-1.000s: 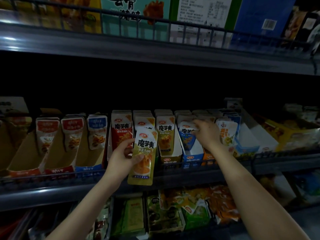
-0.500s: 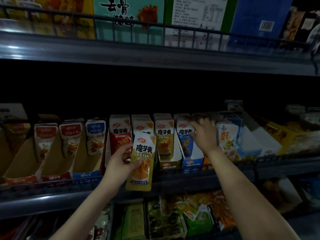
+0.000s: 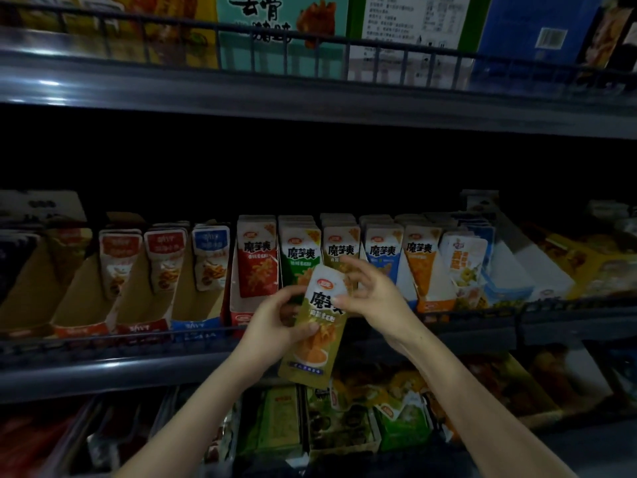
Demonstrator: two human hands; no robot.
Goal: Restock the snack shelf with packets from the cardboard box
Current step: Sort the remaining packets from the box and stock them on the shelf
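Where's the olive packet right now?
Head view, centre: olive packet held between left hand and right hand, just in front of the middle shelf's rail.

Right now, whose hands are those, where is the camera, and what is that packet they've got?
Those are a person's two bare hands; there is no machine here. The single picture comes from a camera worn on the person's head, looking forward and down, so the arms reach in from below. The left hand grips an olive-yellow snack packet by its side. The right hand pinches it near the top with thumb and fingers. Behind them is a dim store shelf where similar packets, like the red packets, stand upright in cardboard trays. Big boxes sit on the shelf above.
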